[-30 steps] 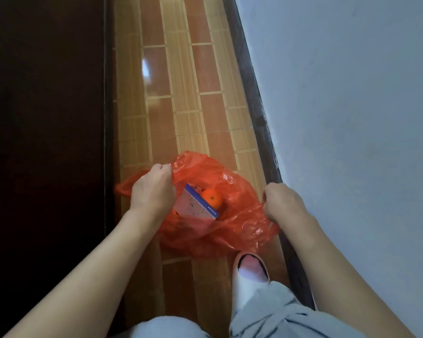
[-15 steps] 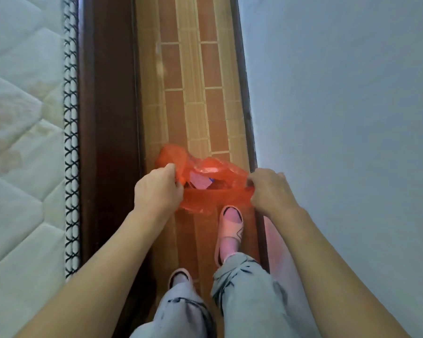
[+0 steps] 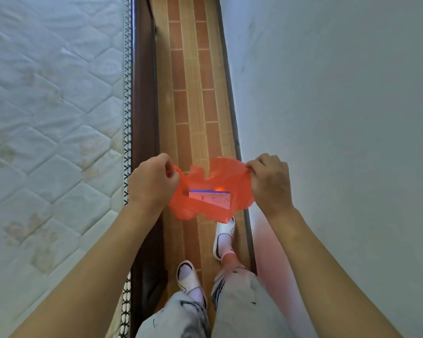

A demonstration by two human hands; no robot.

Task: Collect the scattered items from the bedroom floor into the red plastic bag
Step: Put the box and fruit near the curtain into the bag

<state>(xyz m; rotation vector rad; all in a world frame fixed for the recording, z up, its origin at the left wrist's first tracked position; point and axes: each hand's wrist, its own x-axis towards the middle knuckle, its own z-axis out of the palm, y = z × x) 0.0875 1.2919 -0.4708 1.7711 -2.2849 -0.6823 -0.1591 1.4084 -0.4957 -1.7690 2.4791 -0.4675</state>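
Red plastic bag (image 3: 239, 191), thin, see-thru, crinkled, held up in the air w/ its mouth stretched open side to side. Rim wavy & scalloped along the far edge. Bag hangs over a narrow strip of floor. Inside: flat box (image 3: 210, 200), pale face w/ small print & a blue strip along its top edge, lying tilted. Just behind the box, a small orange fruit (image 3: 220, 189), only its top showing, glowing thru the plastic.

Soft, even daylight fills the view; the red plastic bag (image 3: 210, 191) casts a pink glow on the wall (image 3: 340, 118). Wide-angle distortion bends the edges.
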